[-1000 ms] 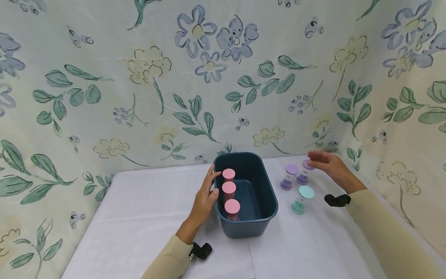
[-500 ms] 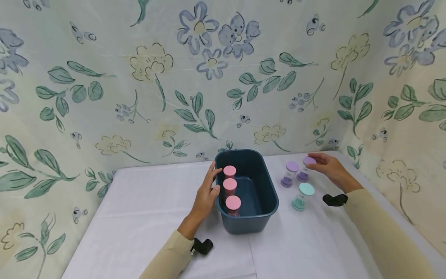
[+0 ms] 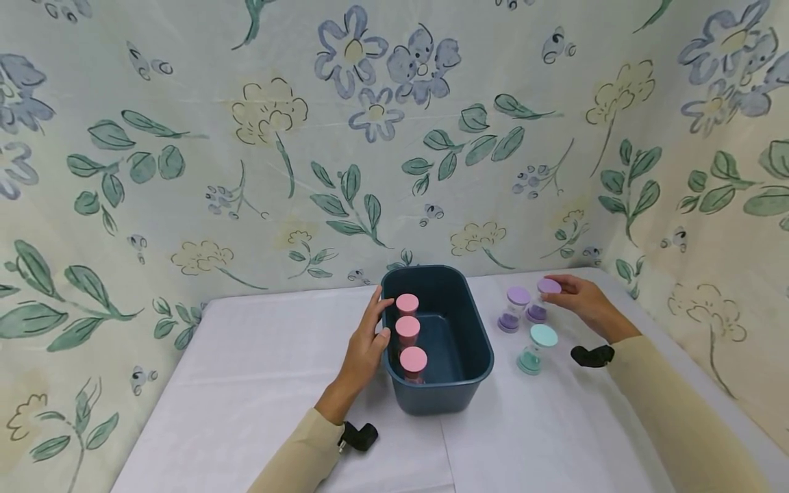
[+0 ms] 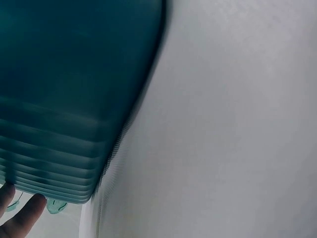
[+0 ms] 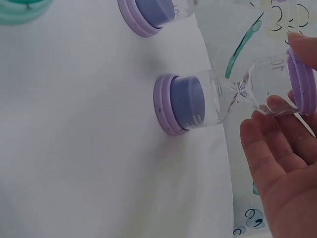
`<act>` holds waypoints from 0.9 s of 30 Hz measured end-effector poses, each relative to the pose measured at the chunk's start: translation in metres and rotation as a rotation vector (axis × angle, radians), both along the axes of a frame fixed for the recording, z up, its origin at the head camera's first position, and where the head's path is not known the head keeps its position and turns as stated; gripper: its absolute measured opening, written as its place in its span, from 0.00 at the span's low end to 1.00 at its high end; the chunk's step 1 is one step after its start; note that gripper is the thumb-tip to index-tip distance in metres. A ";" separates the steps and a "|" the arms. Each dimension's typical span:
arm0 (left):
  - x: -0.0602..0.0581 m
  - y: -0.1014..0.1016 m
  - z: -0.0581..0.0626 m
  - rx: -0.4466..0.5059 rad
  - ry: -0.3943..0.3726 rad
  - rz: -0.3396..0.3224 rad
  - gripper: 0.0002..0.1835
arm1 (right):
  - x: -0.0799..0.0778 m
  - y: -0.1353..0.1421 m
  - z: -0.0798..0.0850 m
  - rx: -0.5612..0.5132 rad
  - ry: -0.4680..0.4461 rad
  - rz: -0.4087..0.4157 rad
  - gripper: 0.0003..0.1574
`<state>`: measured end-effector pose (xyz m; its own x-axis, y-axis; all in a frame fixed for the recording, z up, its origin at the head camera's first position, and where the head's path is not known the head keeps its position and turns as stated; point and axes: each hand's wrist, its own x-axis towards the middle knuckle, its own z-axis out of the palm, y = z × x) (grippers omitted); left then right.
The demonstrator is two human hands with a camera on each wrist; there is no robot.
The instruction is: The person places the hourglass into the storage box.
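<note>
A second ago above it, my right hand (image 3: 585, 301) now pinches the rightmost purple hourglass (image 5: 237, 90) by its lid (image 3: 548, 285), securing it where it stands, right of the blue bin (image 3: 436, 402) my left hand (image 3: 364, 342) touches, fingers loosely extended.

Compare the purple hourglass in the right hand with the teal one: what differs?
Contact: the right hand grips the purple hourglass; nothing touches the teal hourglass.
Colour: the purple hourglass has purple ends and sand; the teal hourglass, teal ones.
Position: the purple hourglass is farther back than the teal hourglass.
Shared: clear glass, sand at the bottom, both outside the bin.
</note>
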<state>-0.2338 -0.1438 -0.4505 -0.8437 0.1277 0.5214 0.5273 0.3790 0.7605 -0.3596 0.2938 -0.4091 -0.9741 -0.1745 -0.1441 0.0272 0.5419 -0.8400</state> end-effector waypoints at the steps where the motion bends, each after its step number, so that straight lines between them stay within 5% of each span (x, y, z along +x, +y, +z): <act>1: 0.000 0.000 0.000 -0.001 0.001 0.002 0.28 | 0.000 0.000 0.000 -0.001 -0.003 0.001 0.54; 17: -0.001 0.001 0.000 0.008 -0.016 0.006 0.28 | -0.007 0.005 -0.003 0.009 0.005 -0.007 0.49; 27: -0.002 0.001 0.001 0.003 -0.003 0.002 0.28 | -0.001 0.004 0.014 0.019 0.058 0.020 0.53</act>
